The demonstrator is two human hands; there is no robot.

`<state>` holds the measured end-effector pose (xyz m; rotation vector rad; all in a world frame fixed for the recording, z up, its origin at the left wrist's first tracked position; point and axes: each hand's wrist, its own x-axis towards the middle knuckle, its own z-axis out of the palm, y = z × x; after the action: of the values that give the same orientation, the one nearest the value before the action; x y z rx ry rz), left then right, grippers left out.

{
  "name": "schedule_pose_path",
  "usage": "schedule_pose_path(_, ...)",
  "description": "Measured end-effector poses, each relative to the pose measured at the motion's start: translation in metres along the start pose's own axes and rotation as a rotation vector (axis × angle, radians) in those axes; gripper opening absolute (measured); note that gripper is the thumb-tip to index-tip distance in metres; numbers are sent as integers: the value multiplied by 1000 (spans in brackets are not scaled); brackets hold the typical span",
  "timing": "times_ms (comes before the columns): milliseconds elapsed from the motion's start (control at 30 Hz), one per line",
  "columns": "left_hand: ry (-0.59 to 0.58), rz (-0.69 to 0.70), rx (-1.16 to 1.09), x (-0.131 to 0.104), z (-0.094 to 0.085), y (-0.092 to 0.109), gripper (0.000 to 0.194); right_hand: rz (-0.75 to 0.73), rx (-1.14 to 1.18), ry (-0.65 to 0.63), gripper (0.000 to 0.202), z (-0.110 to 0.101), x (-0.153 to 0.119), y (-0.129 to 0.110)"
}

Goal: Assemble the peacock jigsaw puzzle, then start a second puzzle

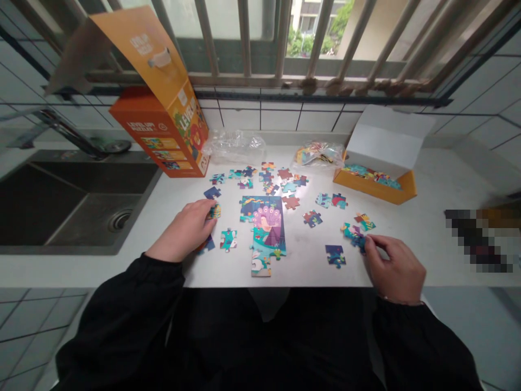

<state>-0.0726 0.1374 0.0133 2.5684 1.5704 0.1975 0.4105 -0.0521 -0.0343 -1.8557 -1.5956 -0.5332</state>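
Observation:
A partly joined jigsaw puzzle point(268, 225) with a pink peacock and a white rabbit lies flat on the counter between my hands. My left hand point(189, 228) rests to its left, thumb and fingers closed at a yellow-and-teal puzzle piece point(215, 211); a dark blue piece point(208, 244) lies partly hidden under that hand. Over on the right, my right hand point(394, 266) pinches a dark blue puzzle piece point(359, 242) by its edge, touching a teal-and-purple piece point(350, 230). Near it are a dark blue piece point(335, 256) and a multicoloured piece point(365, 221).
Several loose pieces point(288, 186) lie behind the puzzle. An orange puzzle box point(163, 130) stands open at back left, beside a sink point(81, 217). Clear plastic wrapping point(236, 145), a bag of pieces point(319, 155) and a yellow open box point(374, 184) line the back.

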Motion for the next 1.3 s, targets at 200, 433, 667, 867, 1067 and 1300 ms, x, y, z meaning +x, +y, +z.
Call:
schedule_pose_path(200,30,69,12,15,1,-13,51,12,33,-14,21,-1,1,1)
schedule_pose_path(433,93,206,0,11,-10,6,37,37,55,-3,21,-3,0,0)
schedule_pose_path(667,147,349,-246,-13,-13,75,35,42,58,-5,20,-3,-1,1)
schedule_pose_path(867,17,547,-424,-37,16,153,34,53,61,-13,22,-2,0,0)
schedule_pose_path(1067,31,518,-389,-47,30,155,37,61,77,-27,21,-1,-2,3)
schedule_pose_path(1300,149,411,-361,-75,30,130,48,-115,133,-27,11,-7,-3,-16)
